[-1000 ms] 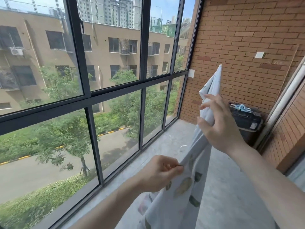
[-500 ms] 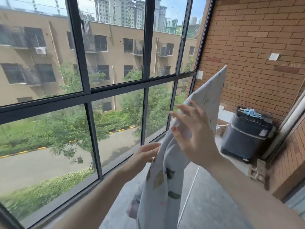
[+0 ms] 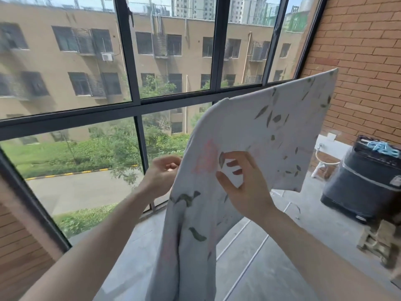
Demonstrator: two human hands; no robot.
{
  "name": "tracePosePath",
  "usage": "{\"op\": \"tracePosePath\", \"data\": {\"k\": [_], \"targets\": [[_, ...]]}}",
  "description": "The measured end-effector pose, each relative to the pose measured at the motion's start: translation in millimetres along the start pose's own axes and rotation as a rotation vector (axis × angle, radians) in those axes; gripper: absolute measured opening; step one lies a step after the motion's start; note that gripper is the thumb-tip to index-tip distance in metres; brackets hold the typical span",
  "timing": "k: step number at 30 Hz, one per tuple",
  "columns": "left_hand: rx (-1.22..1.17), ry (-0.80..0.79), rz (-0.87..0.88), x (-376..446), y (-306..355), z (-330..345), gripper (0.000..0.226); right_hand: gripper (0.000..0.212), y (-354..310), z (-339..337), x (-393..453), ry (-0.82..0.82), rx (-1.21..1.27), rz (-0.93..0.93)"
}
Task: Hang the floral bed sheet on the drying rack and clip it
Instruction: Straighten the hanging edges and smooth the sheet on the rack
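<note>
Fingers (image 3: 233,164) of my right hand (image 3: 243,187) are spread and loosely curled against the near face of the floral bed sheet (image 3: 260,135), thumb apart from them at about 8 o'clock, touching the cloth but not closed round it as far as I can tell. My left hand (image 3: 161,174) sits at 9 o'clock from the right one, behind the sheet's left edge, its fingers curled in on that edge; the tips are partly hidden by the cloth, so how tight the grip is I cannot say.

Between my two forearms the sheet rises from the bottom of the view, then billows up and over toward 2 o'clock, a free corner high against the brick wall (image 3: 364,61). Pale grey, it carries green leaves and a faint pink bloom just left of my right hand.

Thin white bars of the drying rack (image 3: 249,255) show below the sheet at 5 o'clock, apart from the cloth. At 3 o'clock stands a dark bin (image 3: 358,185) with blue clips (image 3: 384,148) on its lid. Dark-framed windows (image 3: 134,109) fill the view from 9 to 12 o'clock.
</note>
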State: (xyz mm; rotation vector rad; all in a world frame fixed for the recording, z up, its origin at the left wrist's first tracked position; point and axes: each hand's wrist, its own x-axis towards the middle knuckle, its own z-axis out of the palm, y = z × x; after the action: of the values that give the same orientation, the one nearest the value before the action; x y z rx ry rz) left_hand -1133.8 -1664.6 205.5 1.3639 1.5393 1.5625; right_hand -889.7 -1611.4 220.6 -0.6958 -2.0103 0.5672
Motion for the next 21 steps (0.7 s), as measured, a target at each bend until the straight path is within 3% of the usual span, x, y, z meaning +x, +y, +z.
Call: {"op": "tracePosePath", "data": {"k": [5, 10, 12, 16, 19, 21], "targets": [[0.133, 0.070, -0.049, -8, 11, 2, 0.007, 0.037, 19, 5, -22, -0.164, 0.083, 0.107], [0.225, 0.445, 0.088, -80, 16, 13, 0.015, 0.039, 33, 11, -37, -0.182, 0.159, 0.231], [0.277, 0.369, 0.109, -117, -4, 29, 0.019, 0.043, 39, 17, -44, -0.150, 0.143, 0.299], [0.434, 0.111, -0.062, -159, -55, 54, 0.023, 0.029, 51, 28, -47, -0.171, 0.080, 0.361], [0.494, 0.122, -0.212, -161, -75, 65, 0.028, 0.003, 57, 39, -50, -0.154, 0.049, 0.311], [0.600, 0.154, -0.299, -163, -87, 66, 0.034, 0.006, 60, 47, -60, -0.187, 0.040, 0.309]]}}
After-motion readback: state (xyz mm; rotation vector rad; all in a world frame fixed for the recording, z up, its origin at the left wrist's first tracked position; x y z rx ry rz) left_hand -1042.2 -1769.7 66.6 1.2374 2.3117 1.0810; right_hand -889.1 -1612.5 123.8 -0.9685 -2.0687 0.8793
